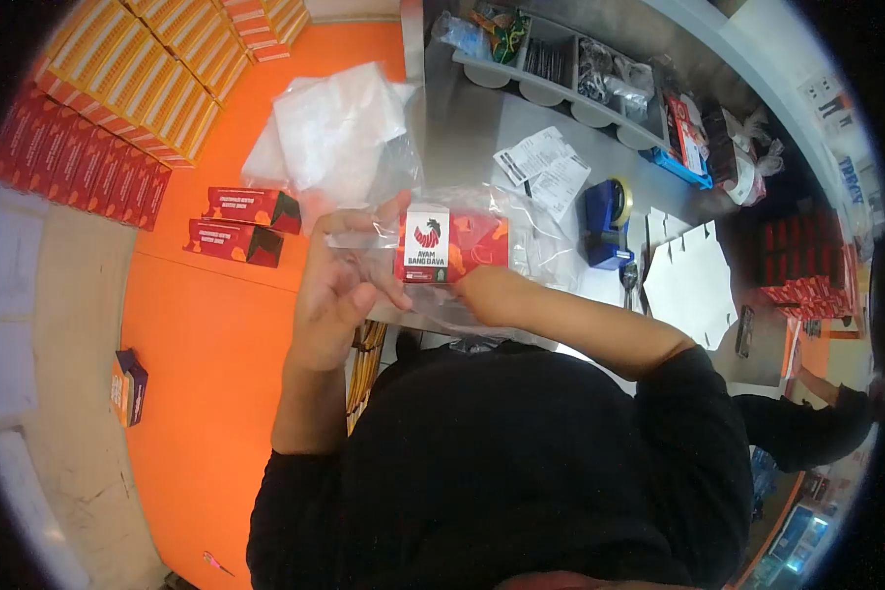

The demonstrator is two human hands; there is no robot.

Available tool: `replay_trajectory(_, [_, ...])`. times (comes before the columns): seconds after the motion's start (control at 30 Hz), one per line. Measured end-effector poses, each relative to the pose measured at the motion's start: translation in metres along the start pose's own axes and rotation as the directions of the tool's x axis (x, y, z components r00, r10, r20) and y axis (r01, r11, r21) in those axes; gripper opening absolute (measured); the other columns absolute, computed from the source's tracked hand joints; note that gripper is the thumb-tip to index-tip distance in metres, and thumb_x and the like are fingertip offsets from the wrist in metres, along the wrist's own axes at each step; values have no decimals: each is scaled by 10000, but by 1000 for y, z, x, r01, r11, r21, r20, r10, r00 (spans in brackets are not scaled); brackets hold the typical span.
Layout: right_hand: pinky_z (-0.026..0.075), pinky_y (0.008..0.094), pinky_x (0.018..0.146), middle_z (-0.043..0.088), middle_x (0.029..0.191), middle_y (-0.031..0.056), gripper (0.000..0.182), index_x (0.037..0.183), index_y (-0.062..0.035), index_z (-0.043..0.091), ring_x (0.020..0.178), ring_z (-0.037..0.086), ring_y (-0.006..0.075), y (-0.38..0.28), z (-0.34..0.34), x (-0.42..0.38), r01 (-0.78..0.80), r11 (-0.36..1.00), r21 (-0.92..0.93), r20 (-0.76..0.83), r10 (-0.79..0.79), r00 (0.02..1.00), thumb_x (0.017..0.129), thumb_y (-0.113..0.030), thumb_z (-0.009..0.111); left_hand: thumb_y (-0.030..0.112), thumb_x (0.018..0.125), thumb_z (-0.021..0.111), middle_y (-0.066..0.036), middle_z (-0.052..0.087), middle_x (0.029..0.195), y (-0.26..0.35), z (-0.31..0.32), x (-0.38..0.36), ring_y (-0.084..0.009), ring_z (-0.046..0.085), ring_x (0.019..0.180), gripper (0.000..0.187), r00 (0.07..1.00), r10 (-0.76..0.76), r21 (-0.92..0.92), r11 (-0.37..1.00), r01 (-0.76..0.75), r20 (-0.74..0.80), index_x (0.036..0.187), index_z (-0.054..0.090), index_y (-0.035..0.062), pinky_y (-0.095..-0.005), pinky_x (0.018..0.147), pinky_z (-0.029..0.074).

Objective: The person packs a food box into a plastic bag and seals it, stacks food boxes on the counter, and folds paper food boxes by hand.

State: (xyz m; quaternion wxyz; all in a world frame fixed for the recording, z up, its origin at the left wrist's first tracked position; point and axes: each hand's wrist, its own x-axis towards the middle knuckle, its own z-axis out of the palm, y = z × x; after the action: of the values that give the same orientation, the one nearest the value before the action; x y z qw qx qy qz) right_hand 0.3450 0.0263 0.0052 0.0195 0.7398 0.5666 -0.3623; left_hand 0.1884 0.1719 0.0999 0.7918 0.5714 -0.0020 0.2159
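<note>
A red box [481, 241] with a white "Ayam Bang Dava" label lies within a clear plastic bag [546, 246] in front of my body. My right hand [492, 293] is closed at the box's near edge, knuckles up, and its fingertips are hidden. At the bag's left end, my left hand [334, 285] holds the clear plastic, its fingers partly seen through the film. Beyond that hand a pile of clear plastic bags [339, 123] lies on the orange table [216, 393]. Two small red boxes [234, 243] sit left of my left hand.
Stacked yellow boxes [133, 79] and a row of red boxes [74, 157] line the far left. Right of the bag are receipts [551, 167], a blue tape dispenser [608, 226] and white paper [693, 280]. A grey divided tray [570, 74] stands behind. Another person's sleeve [806, 430] shows at right.
</note>
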Motion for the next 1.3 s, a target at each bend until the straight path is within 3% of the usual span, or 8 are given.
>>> replay_trajectory(0.2, [457, 456, 827, 603, 1014, 227, 370, 1135, -28, 564, 940, 602, 341, 30, 67, 40, 340, 908, 244, -185, -301, 936, 817, -212, 514, 351, 798, 576, -278, 328, 1362, -3, 3, -2, -301, 555, 1033, 642, 999, -13, 97, 995, 9, 31, 1260, 316, -10, -356, 742, 508])
replay_trajectory(0.37, [470, 436, 709, 643, 802, 162, 401, 805, -51, 668, 790, 618, 332, 5, -103, -100, -268, 887, -376, -74, 259, 963, 881, -394, 474, 382, 822, 518, -263, 343, 1354, 32, -20, 12, -347, 409, 1229, 671, 1000, 10, 71, 997, -11, 9, 1280, 322, -67, -441, 927, 423])
replay_trajectory(0.67, [464, 395, 691, 625, 797, 174, 403, 1025, -87, 584, 806, 609, 332, -24, -147, -195, 320, 947, 42, 234, -321, 918, 790, -411, 630, 449, 790, 545, -240, 454, 1264, 56, -28, 0, -308, 522, 1092, 737, 987, -145, 257, 959, 122, 72, 1278, 333, -60, -380, 950, 342])
replay_trajectory(0.77, [315, 432, 1010, 337, 1384, 224, 1002, 1369, -90, 325, 1265, 358, 360, 64, -97, -211, 630, 753, 192, -484, -486, 728, 564, -419, 821, 482, 778, 565, -199, 469, 1258, 44, -86, -14, -282, 505, 1112, 785, 873, -281, 517, 855, 38, 400, 1304, 303, -39, -390, 966, 322])
replay_trajectory(0.87, [116, 377, 1116, 112, 1488, 164, 1231, 1429, -66, 102, 1373, 124, 287, 124, 15, -181, -77, 889, 451, -280, 223, 934, 472, -237, 857, 442, 791, 607, -143, 560, 1143, -46, -118, -26, -227, 557, 1022, 637, 778, -628, 323, 732, 599, -20, 1223, 448, 2, -337, 890, 397])
replay_trajectory(1.0, [164, 367, 1102, 155, 1475, 164, 1237, 1416, -12, -28, 1353, 182, 283, 75, 89, -67, 391, 700, 598, -608, 78, 790, 549, -208, 832, 365, 826, 586, -147, 527, 1171, -131, -69, -13, -199, 504, 1085, 537, 580, -788, 497, 595, 632, 206, 1222, 456, 25, -327, 896, 396])
replay_trajectory(1.13, [395, 399, 871, 614, 838, 55, 321, 961, -118, 663, 857, 571, 291, 39, 68, -14, 459, 754, 469, -793, 131, 595, 687, -284, 688, 344, 822, 585, -143, 535, 1152, -183, -28, -25, -200, 513, 1066, 504, 667, -681, 825, 538, 175, 302, 1196, 472, 25, -331, 890, 401])
replay_trajectory(1.3, [271, 490, 1021, 543, 1120, 100, 481, 1056, -90, 603, 1115, 481, 313, 29, 21, -34, 472, 881, -4, -617, -374, 692, 646, -333, 674, 318, 816, 585, -137, 545, 1128, -197, -19, 22, -200, 523, 1044, 464, 847, -484, 659, 714, 237, 220, 1163, 491, 25, -337, 884, 408])
